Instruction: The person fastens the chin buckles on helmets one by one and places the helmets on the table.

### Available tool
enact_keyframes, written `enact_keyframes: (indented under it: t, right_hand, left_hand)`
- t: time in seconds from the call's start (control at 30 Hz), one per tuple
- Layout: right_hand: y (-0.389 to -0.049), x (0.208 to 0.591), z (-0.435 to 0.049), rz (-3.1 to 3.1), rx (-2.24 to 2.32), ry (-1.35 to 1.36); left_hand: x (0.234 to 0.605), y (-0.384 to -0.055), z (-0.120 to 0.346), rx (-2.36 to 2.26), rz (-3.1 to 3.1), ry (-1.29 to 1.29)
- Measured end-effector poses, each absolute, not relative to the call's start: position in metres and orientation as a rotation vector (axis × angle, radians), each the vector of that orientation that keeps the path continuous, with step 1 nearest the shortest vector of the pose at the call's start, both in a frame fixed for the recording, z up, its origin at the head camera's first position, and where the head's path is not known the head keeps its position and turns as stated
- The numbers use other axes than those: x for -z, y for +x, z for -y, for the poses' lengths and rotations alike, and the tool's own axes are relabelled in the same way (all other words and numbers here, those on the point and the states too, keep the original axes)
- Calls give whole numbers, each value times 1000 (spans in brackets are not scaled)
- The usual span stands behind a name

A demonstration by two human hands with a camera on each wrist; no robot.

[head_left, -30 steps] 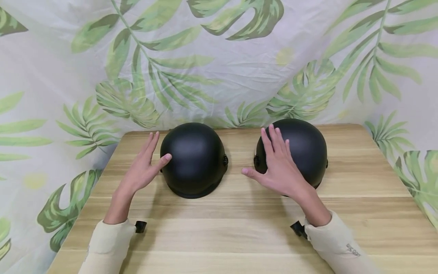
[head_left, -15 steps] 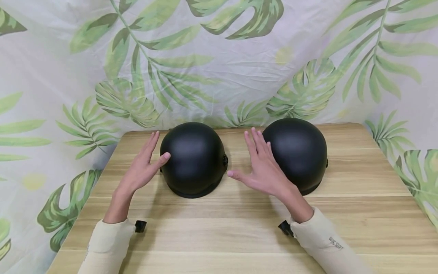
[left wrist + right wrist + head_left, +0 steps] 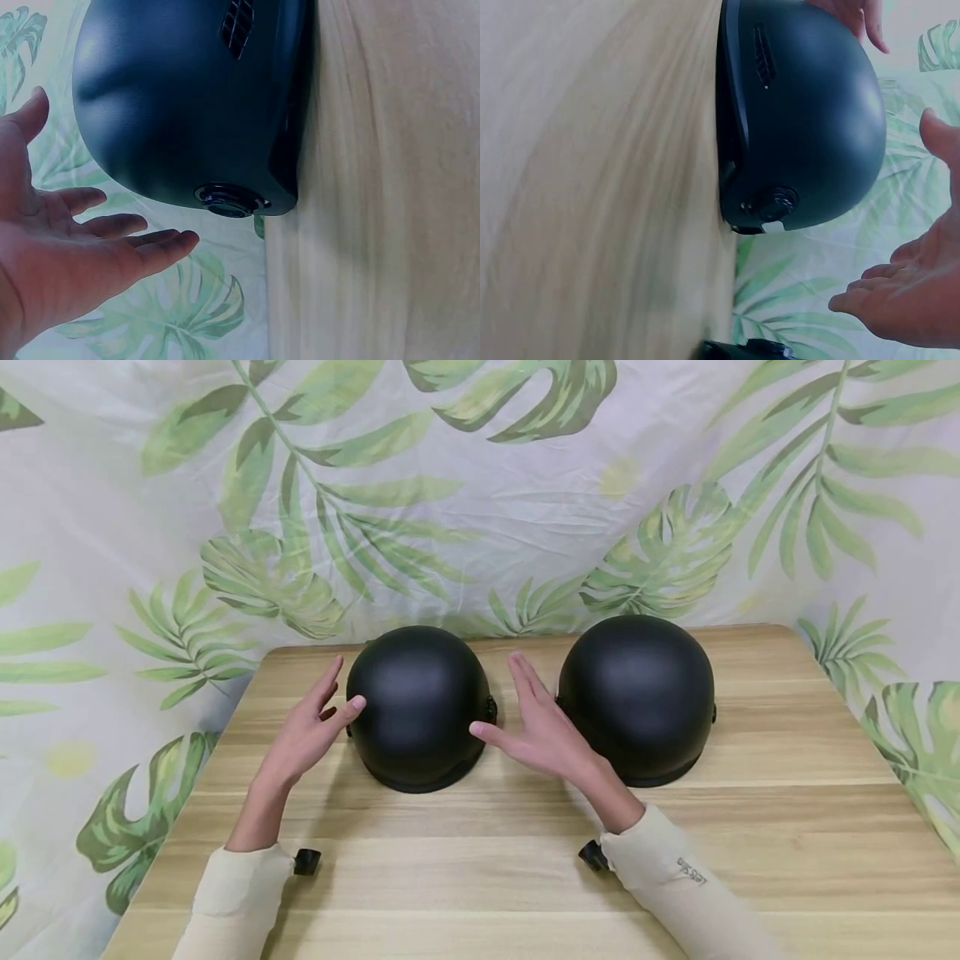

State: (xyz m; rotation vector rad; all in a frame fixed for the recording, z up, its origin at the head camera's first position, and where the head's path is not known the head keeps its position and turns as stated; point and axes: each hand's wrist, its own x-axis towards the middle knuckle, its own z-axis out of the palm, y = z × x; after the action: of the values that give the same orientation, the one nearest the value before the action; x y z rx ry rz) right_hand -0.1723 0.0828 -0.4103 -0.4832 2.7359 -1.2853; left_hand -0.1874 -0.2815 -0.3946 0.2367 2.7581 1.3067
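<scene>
Two matte black helmets rest dome-up on the wooden table. Beside the outer side of the left helmet (image 3: 418, 706) is my left hand (image 3: 303, 735), fingers extended and thumb apart. In the left wrist view a gap shows between that hand (image 3: 75, 255) and the helmet (image 3: 172, 112), which has a round side knob and a slotted vent. My right hand (image 3: 543, 731) is between the two helmets, fingers straight, its thumb toward the left helmet's knob. The right helmet (image 3: 637, 702) stands just right of it. In the right wrist view the hand (image 3: 907, 285) is apart from the left helmet (image 3: 817, 120).
The wooden table (image 3: 480, 877) extends toward me and to both sides. Behind it hangs a white cloth (image 3: 525, 510) printed with green leaves. A small black device sits at each sleeve cuff, the left device (image 3: 307, 862) and the right device (image 3: 593, 856).
My right hand has moved left, from in front of the right helmet to the space beside the left one. My left hand has stayed nearly in place, and both helmets rest where they were.
</scene>
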Motion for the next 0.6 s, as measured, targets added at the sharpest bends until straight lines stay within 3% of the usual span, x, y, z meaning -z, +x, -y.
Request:
enact_keyframes:
  t: [0.6]
  right_hand:
    - [-190,422,-54,-2621,1463,-462]
  left_hand:
    - [402,-192,285,-1490,-2683,185]
